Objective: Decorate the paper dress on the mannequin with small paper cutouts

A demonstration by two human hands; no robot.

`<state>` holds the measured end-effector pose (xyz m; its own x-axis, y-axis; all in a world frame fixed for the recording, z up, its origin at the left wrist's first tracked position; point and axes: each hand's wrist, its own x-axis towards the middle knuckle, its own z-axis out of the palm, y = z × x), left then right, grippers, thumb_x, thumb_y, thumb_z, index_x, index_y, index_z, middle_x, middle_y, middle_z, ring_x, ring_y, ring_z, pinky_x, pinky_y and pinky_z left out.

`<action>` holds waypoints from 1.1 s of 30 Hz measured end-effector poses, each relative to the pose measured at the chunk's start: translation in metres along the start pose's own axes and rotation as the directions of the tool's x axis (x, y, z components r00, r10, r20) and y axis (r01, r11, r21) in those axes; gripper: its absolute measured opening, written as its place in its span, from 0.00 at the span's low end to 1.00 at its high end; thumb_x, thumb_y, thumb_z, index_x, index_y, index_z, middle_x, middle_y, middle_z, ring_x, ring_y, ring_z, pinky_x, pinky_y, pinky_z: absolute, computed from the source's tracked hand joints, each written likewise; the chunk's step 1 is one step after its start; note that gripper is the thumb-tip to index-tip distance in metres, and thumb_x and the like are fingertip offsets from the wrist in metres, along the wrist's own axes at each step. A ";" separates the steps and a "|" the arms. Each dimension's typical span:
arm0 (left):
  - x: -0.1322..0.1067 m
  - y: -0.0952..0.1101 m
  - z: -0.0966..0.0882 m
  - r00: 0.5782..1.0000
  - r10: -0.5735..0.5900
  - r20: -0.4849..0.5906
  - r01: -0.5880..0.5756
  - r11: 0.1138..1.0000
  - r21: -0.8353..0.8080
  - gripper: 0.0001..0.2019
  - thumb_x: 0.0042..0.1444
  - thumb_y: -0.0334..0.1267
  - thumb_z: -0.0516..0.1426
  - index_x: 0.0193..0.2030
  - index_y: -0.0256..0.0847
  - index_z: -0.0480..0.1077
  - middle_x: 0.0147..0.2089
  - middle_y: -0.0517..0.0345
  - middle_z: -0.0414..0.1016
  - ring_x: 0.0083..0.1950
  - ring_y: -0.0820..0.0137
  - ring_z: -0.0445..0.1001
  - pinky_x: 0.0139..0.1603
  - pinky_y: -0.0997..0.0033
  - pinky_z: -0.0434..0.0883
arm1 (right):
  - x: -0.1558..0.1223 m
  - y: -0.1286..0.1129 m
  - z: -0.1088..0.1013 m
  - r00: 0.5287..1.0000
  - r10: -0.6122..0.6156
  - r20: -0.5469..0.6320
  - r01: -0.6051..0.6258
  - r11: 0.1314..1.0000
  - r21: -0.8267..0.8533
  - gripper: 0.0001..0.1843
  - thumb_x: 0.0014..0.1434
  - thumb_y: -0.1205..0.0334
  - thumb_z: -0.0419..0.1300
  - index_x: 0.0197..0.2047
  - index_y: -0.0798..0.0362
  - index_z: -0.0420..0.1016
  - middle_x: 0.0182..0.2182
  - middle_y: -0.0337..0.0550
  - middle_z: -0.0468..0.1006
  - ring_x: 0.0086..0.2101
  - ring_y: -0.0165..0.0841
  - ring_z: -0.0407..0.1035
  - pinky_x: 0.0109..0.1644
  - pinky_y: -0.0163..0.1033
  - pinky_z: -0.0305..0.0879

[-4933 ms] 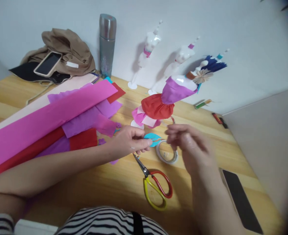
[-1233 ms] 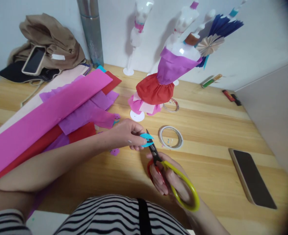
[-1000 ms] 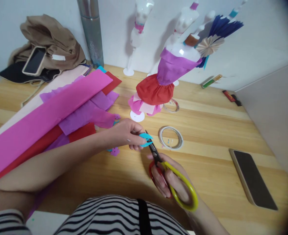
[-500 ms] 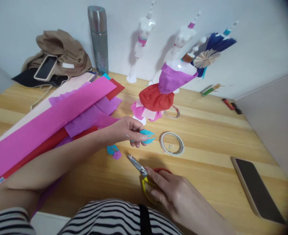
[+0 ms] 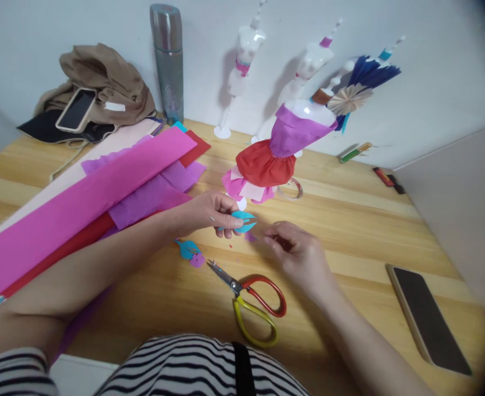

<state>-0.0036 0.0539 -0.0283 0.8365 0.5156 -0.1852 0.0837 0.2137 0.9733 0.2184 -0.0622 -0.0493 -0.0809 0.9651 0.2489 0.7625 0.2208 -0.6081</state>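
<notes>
My left hand (image 5: 211, 212) pinches a small blue paper cutout (image 5: 244, 220) just above the wooden table (image 5: 349, 220). My right hand (image 5: 298, 253) hovers close to the right of it, fingers curled together over the spot where the white tape ring lay; what they hold is hidden. A tiny purple scrap (image 5: 249, 237) lies between the hands. The red and yellow scissors (image 5: 252, 300) lie on the table, nearer me than both hands, with nobody holding them. Behind the hands stands a small mannequin in a purple and red paper dress (image 5: 283, 151).
Pink, purple and red tissue sheets (image 5: 81, 203) cover the left. Blue and purple scraps (image 5: 190, 253) lie by my left wrist. A phone (image 5: 428, 319) lies at the right. A steel flask (image 5: 167, 60), a tan jacket (image 5: 105, 82) and two bare mannequins (image 5: 246, 60) stand along the wall.
My right hand was cutting the blue piece with the scissors, then laid them on the table and moved up over the tape ring. My left hand kept hold of the blue piece.
</notes>
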 end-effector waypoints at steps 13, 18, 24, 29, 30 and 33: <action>0.001 -0.003 0.003 0.998 -0.058 -0.001 0.058 0.998 0.016 0.11 0.50 0.41 0.68 0.29 0.34 0.75 0.25 0.58 0.76 0.26 0.76 0.74 0.28 0.79 0.69 | 0.019 -0.009 0.007 0.970 0.181 0.160 -0.235 0.856 0.461 0.08 0.59 0.55 0.64 0.34 0.51 0.80 0.23 0.38 0.78 0.21 0.29 0.66 0.25 0.35 0.61; 0.004 -0.004 0.008 0.997 -0.068 -0.034 0.069 0.997 0.032 0.08 0.53 0.35 0.64 0.27 0.35 0.73 0.22 0.62 0.74 0.23 0.78 0.71 0.27 0.80 0.68 | 0.020 -0.030 -0.001 0.990 0.128 -0.060 -0.087 0.885 0.457 0.03 0.60 0.61 0.65 0.36 0.50 0.81 0.24 0.36 0.75 0.21 0.27 0.63 0.24 0.35 0.60; 0.007 -0.003 0.019 0.989 -0.072 -0.126 0.075 0.997 0.018 0.12 0.53 0.33 0.66 0.23 0.35 0.69 0.18 0.67 0.68 0.21 0.81 0.66 0.25 0.81 0.65 | 0.015 -0.065 0.001 0.950 -0.226 -0.214 0.275 0.932 0.235 0.09 0.62 0.72 0.65 0.40 0.48 0.81 0.28 0.38 0.75 0.25 0.29 0.65 0.26 0.36 0.62; 0.006 -0.003 0.019 0.991 -0.079 -0.104 0.081 0.997 0.010 0.11 0.54 0.31 0.66 0.24 0.35 0.69 0.19 0.65 0.71 0.21 0.80 0.69 0.25 0.81 0.67 | 0.018 -0.055 -0.011 0.967 -0.137 -0.215 0.179 0.965 0.192 0.06 0.64 0.66 0.64 0.41 0.44 0.81 0.30 0.42 0.77 0.28 0.35 0.69 0.30 0.43 0.66; 0.006 -0.003 0.018 0.992 -0.077 -0.097 0.079 0.997 0.024 0.11 0.54 0.31 0.65 0.24 0.35 0.69 0.20 0.65 0.72 0.21 0.79 0.70 0.25 0.80 0.67 | 0.019 -0.046 -0.015 0.967 -0.054 -0.249 0.102 0.978 0.182 0.05 0.65 0.64 0.63 0.40 0.44 0.81 0.30 0.43 0.77 0.28 0.36 0.69 0.31 0.44 0.66; 0.007 -0.002 0.014 0.991 -0.058 -0.120 0.064 0.997 0.053 0.10 0.55 0.30 0.64 0.25 0.36 0.70 0.20 0.65 0.72 0.22 0.79 0.71 0.25 0.80 0.68 | 0.023 -0.013 -0.016 0.983 0.074 -0.170 -0.048 0.987 0.151 0.03 0.62 0.62 0.64 0.38 0.47 0.80 0.30 0.45 0.78 0.27 0.37 0.69 0.30 0.44 0.65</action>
<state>0.0096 0.0455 -0.0293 0.7595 0.5981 -0.2559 0.1661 0.2021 0.9652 0.2172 -0.0455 -0.0238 0.0859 0.9407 0.3283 0.6599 0.1931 -0.7261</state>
